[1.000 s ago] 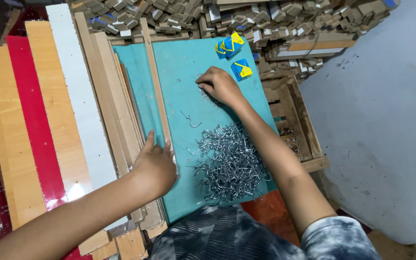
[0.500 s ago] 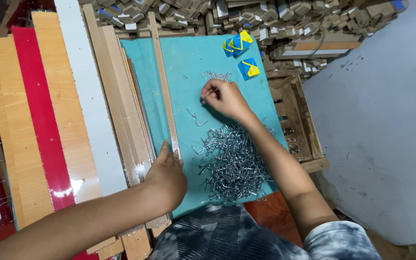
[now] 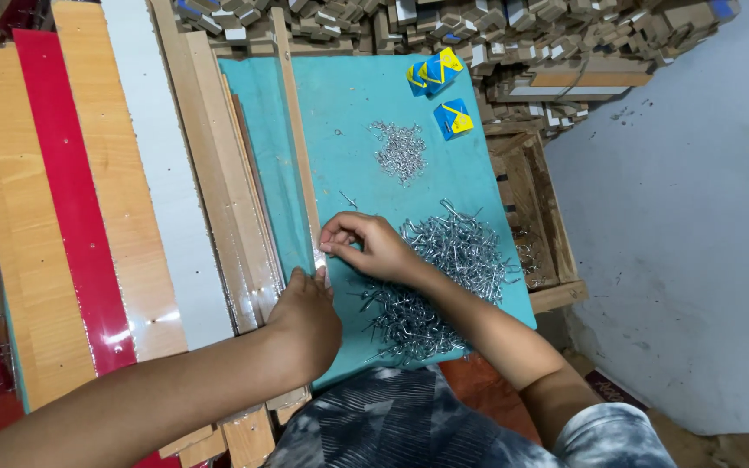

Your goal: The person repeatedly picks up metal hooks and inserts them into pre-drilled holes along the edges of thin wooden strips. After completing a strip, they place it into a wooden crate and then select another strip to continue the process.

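Observation:
My left hand (image 3: 307,319) rests on the near end of a long thin wooden strip (image 3: 295,130) that lies lengthwise on a teal board (image 3: 366,95). My right hand (image 3: 373,247) sits just beside it, fingers pinched together at the strip's near end; what they pinch is too small to see. A large heap of silver metal hooks (image 3: 452,251) lies under and right of my right wrist. A smaller pile of tiny silver parts (image 3: 399,149) sits farther up the board.
Long boards in wood, red and white (image 3: 88,199) lie side by side at the left. Blue-and-yellow small boxes (image 3: 433,74) sit at the board's far end, with stacked wood offcuts (image 3: 478,35) behind. A wooden crate (image 3: 539,217) stands right, then grey floor (image 3: 695,217).
My right hand has come back from the far part of the board to the strip's near end, next to my left hand. A small pile of silver parts now shows where it was.

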